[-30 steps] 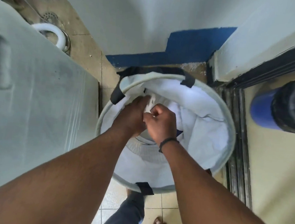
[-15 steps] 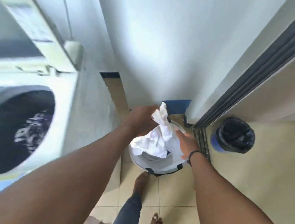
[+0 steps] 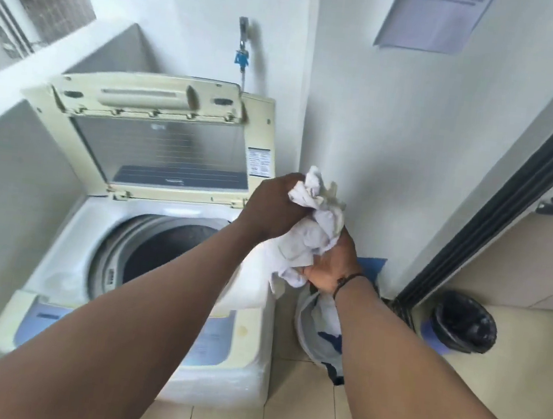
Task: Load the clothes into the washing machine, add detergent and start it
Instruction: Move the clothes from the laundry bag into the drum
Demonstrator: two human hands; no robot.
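Note:
A bundle of white clothes [image 3: 314, 227] is held up in both hands, just right of the washing machine's top. My left hand [image 3: 273, 205] grips its upper part and my right hand [image 3: 332, 267] grips it from below. The cream top-loading washing machine [image 3: 63, 285] stands at the left with its lid [image 3: 158, 147] raised and its dark drum [image 3: 167, 252] showing. Below my right hand, on the floor, stands the white laundry basket [image 3: 309, 330], partly hidden by my right forearm, with some cloth inside.
A blue bin with a black liner [image 3: 461, 325] stands on the floor at the right, beside a dark sliding-door frame [image 3: 511, 191]. A white wall [image 3: 363, 133] rises behind the basket. A tap with a blue fitting [image 3: 242, 50] hangs above the machine. Beige floor tiles [image 3: 297, 411] lie in front.
Both hands have lifted the white clothes out of the basket and carried them up and left toward the machine. My view has risen from the basket to the open washer.

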